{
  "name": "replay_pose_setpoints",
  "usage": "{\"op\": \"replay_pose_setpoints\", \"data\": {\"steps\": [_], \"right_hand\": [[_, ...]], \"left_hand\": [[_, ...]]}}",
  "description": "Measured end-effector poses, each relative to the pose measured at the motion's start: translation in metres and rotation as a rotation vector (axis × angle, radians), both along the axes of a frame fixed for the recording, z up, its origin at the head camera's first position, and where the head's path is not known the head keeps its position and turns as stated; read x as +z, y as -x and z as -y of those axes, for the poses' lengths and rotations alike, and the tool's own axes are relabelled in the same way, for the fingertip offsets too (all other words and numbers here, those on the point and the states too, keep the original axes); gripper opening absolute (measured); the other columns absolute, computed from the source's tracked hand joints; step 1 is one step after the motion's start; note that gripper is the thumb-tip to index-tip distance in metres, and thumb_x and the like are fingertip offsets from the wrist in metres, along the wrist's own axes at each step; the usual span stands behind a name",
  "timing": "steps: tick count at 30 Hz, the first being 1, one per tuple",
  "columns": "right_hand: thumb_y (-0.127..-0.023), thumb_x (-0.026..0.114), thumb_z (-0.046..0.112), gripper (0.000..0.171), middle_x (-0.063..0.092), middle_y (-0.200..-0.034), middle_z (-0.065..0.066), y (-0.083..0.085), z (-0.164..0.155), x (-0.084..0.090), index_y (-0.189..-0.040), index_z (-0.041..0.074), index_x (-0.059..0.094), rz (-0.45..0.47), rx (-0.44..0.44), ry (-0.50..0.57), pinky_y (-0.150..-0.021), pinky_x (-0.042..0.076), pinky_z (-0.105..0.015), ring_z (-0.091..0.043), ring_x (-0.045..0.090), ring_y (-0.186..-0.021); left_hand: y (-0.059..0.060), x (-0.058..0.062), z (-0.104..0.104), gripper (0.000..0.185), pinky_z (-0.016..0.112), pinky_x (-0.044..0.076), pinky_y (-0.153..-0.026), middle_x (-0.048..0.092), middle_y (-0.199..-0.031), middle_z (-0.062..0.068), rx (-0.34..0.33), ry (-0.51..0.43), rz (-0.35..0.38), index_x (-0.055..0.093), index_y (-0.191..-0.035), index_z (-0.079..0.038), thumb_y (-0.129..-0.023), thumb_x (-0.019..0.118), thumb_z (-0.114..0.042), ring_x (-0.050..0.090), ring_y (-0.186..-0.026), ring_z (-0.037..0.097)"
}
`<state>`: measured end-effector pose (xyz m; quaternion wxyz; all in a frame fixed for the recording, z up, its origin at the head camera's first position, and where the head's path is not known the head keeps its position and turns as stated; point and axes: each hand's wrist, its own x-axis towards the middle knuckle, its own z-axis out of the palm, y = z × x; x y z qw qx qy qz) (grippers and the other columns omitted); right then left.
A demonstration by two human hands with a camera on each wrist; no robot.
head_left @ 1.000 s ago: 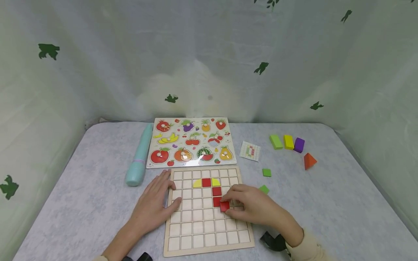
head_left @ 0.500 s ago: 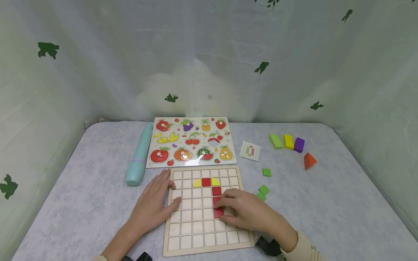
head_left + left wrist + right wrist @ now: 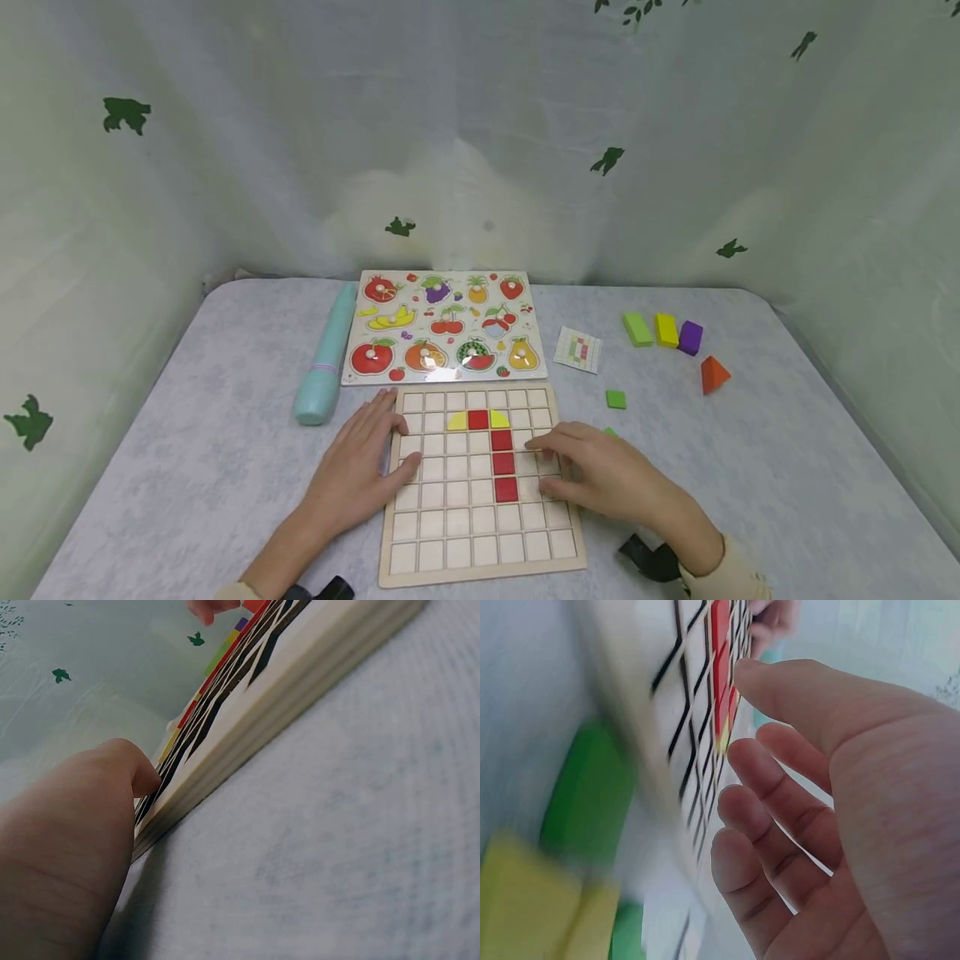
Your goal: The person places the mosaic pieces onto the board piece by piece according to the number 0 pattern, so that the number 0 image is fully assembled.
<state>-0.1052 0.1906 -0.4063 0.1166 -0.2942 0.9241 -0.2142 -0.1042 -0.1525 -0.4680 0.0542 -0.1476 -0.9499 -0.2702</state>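
Grid board (image 3: 480,492): on counter (image 3: 225,467), left hand (image 3: 360,471) flat on its left edge. Red square (image 3: 506,489): held a second ago, now seated, fourth in column. Right hand (image 3: 600,475): fingers relaxed, apparently empty, withdrawn right.

Both hands low and forward, fingers relaxed, neither gripping.

The left hand (image 3: 360,471) lies palm down with fingers extended and slightly spread, pointing forward and a little inward; its forearm runs back toward the lower left of the head view, a dark wrist strap showing at the frame edge. The left wrist view shows the thumb pad pressed down flat. The right hand (image 3: 600,471) is palm down, fingers loosely bent and parted, tips pointing left; the right wrist view confirms an unclenched palm with nothing between thumb and fingers. A cream sleeve (image 3: 723,575) covers the right forearm, with a dark strap at the wrist.
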Motion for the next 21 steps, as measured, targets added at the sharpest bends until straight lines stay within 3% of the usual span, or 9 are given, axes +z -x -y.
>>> {"op": "replay_pose_setpoints", "data": {"steps": [8, 16, 21], "right_hand": [[-0.089, 0.081, 0.037, 0.039, 0.064, -0.103, 0.019, -0.004, -0.035, 0.002, -0.125, 0.025, 0.071, -0.038, -0.059, -0.040, -0.076, 0.055, -0.022, -0.001, 0.056, -0.089], [-0.086, 0.079, 0.051, 0.040, 0.065, -0.114, 0.022, -0.016, -0.061, -0.002, -0.120, 0.032, 0.071, -0.020, -0.090, -0.087, -0.089, 0.059, -0.031, 0.000, 0.057, -0.099], [-0.088, 0.075, 0.056, 0.037, 0.064, -0.115, 0.022, -0.020, -0.074, -0.008, -0.117, 0.034, 0.070, -0.002, -0.090, -0.049, -0.087, 0.058, -0.029, 0.001, 0.057, -0.099]], "left_hand": [[-0.001, 0.000, 0.000, 0.028, 0.052, 0.026, -0.127, 0.040, -0.162, 0.017, -0.007, -0.014, -0.035, 0.056, -0.104, -0.017, -0.090, 0.075, -0.033, 0.032, -0.154, 0.034], [-0.002, 0.001, -0.001, 0.027, 0.052, 0.026, -0.127, 0.040, -0.162, 0.017, -0.008, -0.020, -0.031, 0.057, -0.104, -0.016, -0.091, 0.074, -0.033, 0.032, -0.154, 0.033], [-0.002, 0.001, -0.001, 0.028, 0.052, 0.026, -0.127, 0.041, -0.162, 0.017, -0.007, -0.021, -0.030, 0.057, -0.104, -0.016, -0.091, 0.074, -0.033, 0.032, -0.154, 0.033]]}}
